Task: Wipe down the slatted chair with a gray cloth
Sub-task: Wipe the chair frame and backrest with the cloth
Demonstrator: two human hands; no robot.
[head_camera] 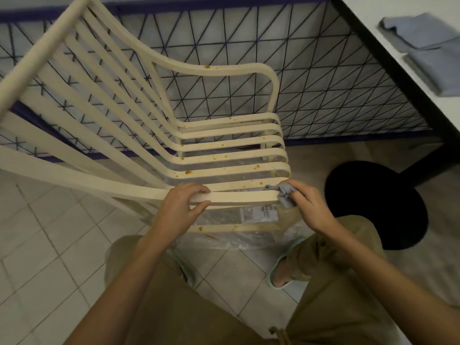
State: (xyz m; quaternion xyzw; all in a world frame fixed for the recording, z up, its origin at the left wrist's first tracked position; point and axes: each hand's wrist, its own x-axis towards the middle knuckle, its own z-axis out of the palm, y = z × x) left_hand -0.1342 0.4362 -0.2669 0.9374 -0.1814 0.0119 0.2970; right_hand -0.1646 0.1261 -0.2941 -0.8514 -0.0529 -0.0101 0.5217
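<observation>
The cream slatted wooden chair [224,155] stands before me. My right hand [306,207] pinches the small gray cloth [285,194] at its near slat's end; my left hand [179,207] grips that slat. Orange spots on farther slats could smear if the bunched cloth skids.

My left hand [179,210] curls round the chair slat [239,196], forearm running back toward seven o'clock. My right hand [307,207] pinches the gray cloth [285,195], seemingly against the slat's end, forearm toward five o'clock.

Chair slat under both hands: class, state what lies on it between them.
Head view: nothing; the slat is bare between the left hand and the right hand, which holds the cloth.
</observation>
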